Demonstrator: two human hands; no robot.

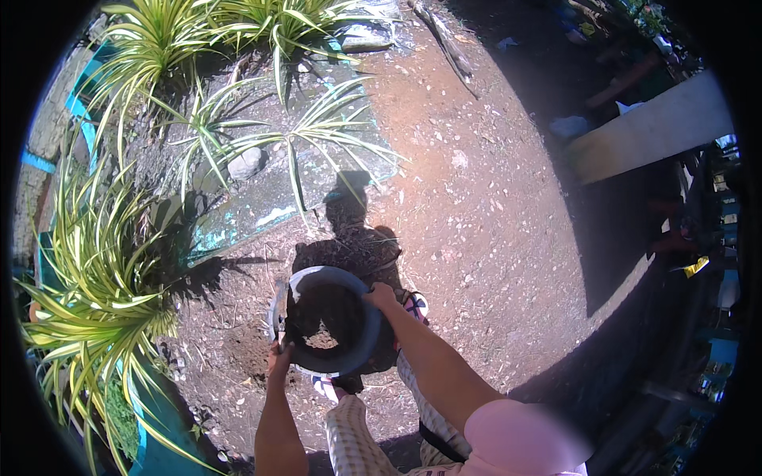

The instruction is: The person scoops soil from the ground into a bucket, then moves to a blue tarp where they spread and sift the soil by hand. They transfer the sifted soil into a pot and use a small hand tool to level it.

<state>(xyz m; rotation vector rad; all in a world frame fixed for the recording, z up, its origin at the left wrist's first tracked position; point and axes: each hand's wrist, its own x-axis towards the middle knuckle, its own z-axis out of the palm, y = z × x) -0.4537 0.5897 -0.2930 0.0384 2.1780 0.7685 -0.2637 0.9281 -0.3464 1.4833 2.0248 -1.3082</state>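
Note:
A round dark pot (372,324) with a wide grey rim is held in front of me, above the ground near my feet. Soil (321,339) shows inside it, partly sunlit and mostly in shadow. My right hand (381,296) grips the rim on its upper right side. On the lower left, my left hand (280,355) is closed at the pot's edge; a light, curved piece stands beside the rim there, and I cannot tell what it is. Loose brown soil (247,351) lies on the ground left of the pot.
Spider plants (113,273) with striped leaves grow along the left and top. A low concrete border (238,223) with worn turquoise paint edges the bed, where a grey stone (247,163) lies. A wooden log (443,41) is at the top, and a pale slab (655,128) juts in from the right.

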